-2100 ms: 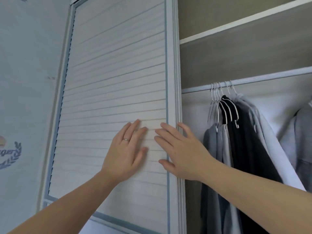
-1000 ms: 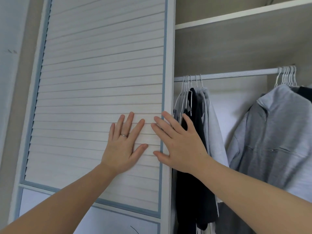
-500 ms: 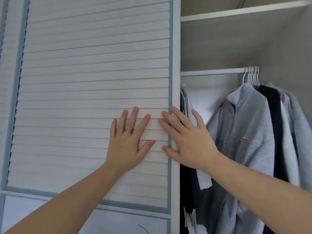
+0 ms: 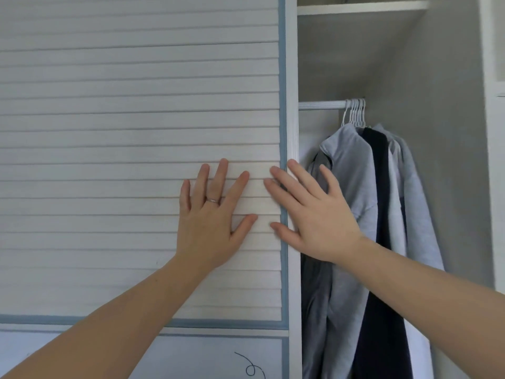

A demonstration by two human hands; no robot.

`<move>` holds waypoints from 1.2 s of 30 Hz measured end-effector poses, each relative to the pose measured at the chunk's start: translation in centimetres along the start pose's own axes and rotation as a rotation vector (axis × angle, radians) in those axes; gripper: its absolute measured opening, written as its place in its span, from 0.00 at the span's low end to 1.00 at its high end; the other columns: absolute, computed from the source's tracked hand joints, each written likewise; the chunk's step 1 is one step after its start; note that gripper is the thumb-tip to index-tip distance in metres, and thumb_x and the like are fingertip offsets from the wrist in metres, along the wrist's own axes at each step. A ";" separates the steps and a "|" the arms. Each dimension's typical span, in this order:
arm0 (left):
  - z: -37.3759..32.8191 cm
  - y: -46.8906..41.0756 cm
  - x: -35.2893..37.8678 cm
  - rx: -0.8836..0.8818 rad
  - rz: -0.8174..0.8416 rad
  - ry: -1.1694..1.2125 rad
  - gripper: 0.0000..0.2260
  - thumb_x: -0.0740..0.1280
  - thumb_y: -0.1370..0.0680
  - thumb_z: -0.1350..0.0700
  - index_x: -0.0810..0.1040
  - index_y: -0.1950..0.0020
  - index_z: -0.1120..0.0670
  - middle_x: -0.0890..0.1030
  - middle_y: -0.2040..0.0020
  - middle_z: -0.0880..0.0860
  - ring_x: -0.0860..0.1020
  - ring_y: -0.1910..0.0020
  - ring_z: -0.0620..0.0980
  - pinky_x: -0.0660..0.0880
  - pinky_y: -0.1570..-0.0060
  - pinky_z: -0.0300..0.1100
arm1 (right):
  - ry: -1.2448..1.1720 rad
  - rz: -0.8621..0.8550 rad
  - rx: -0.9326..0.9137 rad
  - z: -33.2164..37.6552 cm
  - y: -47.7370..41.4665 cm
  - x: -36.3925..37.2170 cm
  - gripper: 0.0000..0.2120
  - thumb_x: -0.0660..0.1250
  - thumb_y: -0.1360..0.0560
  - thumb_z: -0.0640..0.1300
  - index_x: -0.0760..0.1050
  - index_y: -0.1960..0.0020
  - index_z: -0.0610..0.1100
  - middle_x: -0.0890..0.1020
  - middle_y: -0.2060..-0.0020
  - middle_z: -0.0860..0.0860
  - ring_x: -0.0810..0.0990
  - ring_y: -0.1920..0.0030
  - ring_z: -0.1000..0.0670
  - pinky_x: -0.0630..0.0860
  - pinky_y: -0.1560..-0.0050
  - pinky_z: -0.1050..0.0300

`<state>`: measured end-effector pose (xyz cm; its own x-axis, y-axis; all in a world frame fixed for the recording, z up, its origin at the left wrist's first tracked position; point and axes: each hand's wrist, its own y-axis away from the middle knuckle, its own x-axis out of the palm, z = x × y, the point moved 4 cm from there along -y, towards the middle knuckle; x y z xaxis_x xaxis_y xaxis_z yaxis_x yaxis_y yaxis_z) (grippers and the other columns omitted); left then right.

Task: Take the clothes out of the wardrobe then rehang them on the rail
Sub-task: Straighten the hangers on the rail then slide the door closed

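— Where were the hands at that moment?

— Both lay spread flat on the louvred door [image 4: 136, 119]. The left hand [image 4: 210, 220] pressed its palm on the slats, fingers straight, a ring [image 4: 214, 200] on one of them. The right hand [image 4: 314, 214] lay across the door's right edge, fingers straight too. Neither held anything.

— And the clothes?

— The clothes [image 4: 352, 192] hung in the open part of the wardrobe, on white hangers [image 4: 355, 113] bunched on the rail [image 4: 321, 104] under a shelf [image 4: 360, 7]. They were grey and pale blue tops with a dark garment between them, untouched, just behind the right wrist.

— What did the step call for?

— Opening the door, I judged. It looked like a slider, so an even sideways push seemed best, with the palms flat for friction and only light pressure into the slats. The right fingers belonged on the edge, not in the gap behind it. Once the opening was wide enough, each hanger could be lifted off by its hook, one at a time.
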<state>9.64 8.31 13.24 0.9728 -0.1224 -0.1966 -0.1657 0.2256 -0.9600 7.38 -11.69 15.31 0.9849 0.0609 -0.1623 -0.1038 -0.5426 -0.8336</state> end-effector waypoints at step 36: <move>-20.8 -4.6 1.4 0.072 -0.018 0.151 0.29 0.49 0.18 0.36 0.51 0.18 0.45 0.47 0.18 0.53 0.46 0.20 0.59 0.45 0.24 0.62 | 0.336 0.322 0.141 -15.7 12.1 -5.6 0.33 0.51 0.20 0.62 0.52 0.20 0.49 0.54 0.21 0.51 0.51 0.21 0.48 0.47 0.25 0.35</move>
<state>8.36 -12.95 13.28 0.9393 -0.2692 -0.2125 -0.1312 0.2904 -0.9479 2.75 -31.75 14.37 0.8877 -0.3775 -0.2635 -0.4052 -0.3691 -0.8364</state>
